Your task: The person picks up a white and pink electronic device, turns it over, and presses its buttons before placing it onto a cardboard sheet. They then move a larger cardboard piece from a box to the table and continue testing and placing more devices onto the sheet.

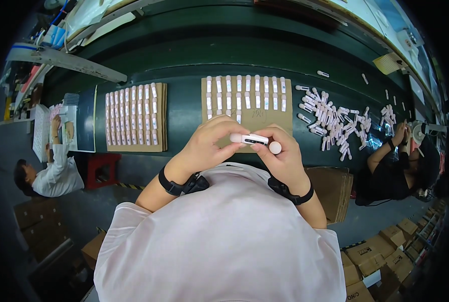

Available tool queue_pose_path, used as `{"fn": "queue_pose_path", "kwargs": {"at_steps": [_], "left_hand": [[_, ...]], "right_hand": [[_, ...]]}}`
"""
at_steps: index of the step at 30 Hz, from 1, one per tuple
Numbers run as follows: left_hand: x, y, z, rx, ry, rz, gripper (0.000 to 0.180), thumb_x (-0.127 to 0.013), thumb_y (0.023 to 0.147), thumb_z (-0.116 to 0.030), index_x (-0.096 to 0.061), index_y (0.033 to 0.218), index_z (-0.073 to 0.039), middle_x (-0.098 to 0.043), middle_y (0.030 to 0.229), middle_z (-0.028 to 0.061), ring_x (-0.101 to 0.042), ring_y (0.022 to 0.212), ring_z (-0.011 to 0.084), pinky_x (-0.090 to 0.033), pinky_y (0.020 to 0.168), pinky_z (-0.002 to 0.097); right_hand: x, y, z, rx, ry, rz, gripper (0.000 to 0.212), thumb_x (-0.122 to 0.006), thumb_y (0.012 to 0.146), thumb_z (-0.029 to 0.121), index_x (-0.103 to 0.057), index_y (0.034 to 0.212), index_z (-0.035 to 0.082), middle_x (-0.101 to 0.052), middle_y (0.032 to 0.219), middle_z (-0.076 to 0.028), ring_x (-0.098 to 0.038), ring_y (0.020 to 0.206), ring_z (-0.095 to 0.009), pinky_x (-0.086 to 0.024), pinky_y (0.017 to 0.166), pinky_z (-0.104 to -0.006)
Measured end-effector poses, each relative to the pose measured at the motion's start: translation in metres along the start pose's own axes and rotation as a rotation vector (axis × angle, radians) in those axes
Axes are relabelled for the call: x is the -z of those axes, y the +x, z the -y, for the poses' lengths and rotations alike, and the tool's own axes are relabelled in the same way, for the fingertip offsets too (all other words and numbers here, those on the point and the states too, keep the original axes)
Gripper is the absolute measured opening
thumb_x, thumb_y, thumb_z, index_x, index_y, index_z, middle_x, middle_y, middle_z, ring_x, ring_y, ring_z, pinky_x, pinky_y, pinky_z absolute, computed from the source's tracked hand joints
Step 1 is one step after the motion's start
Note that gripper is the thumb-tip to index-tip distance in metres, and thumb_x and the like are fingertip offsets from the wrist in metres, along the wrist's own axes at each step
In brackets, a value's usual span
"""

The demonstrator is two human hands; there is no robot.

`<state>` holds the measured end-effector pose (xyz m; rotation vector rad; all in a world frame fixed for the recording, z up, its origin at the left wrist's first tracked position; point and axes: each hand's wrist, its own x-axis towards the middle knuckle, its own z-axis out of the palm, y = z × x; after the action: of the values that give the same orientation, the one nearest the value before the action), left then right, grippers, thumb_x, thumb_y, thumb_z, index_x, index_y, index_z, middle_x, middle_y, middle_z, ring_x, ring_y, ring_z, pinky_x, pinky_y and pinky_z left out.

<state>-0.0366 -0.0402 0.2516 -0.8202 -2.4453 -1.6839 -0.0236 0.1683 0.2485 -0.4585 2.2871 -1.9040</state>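
Just in front of my chest, my left hand (212, 141) pinches the pale pink rounded end of a small white stick-shaped device (254, 139). A dark strip with small marks runs along its side. My right hand (284, 151) grips the other end between thumb and fingers. A round pale pink knob (275, 147) pokes out of my right hand; it looks like the head of a second such device, whose body is hidden. Beyond my hands lies a cardboard sheet (270, 118) with rows of similar devices (247, 99), partly covered by my fingers.
Left on the green bench (184, 108) is a cardboard stack (161, 116) bearing full rows of devices. A loose heap of devices (335, 118) spreads at right. Co-workers sit at the far left (58, 171) and far right (395, 171). Flattened cardboard (330, 191) stands beside my right elbow.
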Motion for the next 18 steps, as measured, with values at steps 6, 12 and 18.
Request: {"fn": "queue_pose_path", "kwargs": {"at_steps": [6,12,18], "left_hand": [[0.003,-0.012,0.001,0.178,-0.152,-0.005,0.025,-0.071,0.08,-0.004,-0.065,0.104,-0.003,-0.065,0.099,0.0101,-0.062,0.091,0.0228,-0.047,0.084,0.0329],[0.001,-0.011,0.007,0.083,-0.065,0.024,0.023,-0.069,0.081,-0.003,-0.064,0.103,-0.002,-0.065,0.098,0.0112,-0.062,0.093,0.0238,-0.048,0.083,0.0323],[-0.009,-0.011,0.023,0.065,0.12,-0.022,0.02,-0.067,0.082,-0.002,-0.064,0.102,-0.001,-0.064,0.097,0.0122,-0.063,0.089,0.0231,-0.05,0.08,0.032]], "right_hand": [[0.0,0.0,-0.001,0.232,-0.178,-0.092,0.023,-0.072,0.078,0.002,-0.065,0.099,0.002,-0.062,0.088,-0.007,-0.058,0.075,-0.019,-0.045,0.066,-0.0277],[0.0,-0.004,0.002,0.22,-0.25,-0.078,0.024,-0.073,0.076,0.001,-0.065,0.098,0.002,-0.062,0.089,-0.01,-0.06,0.075,-0.024,-0.047,0.066,-0.0305],[-0.003,-0.001,-0.033,-0.036,-0.488,0.0,0.018,-0.072,0.078,0.008,-0.063,0.092,0.002,-0.064,0.092,-0.014,-0.063,0.079,-0.031,-0.049,0.066,-0.0361]]}}
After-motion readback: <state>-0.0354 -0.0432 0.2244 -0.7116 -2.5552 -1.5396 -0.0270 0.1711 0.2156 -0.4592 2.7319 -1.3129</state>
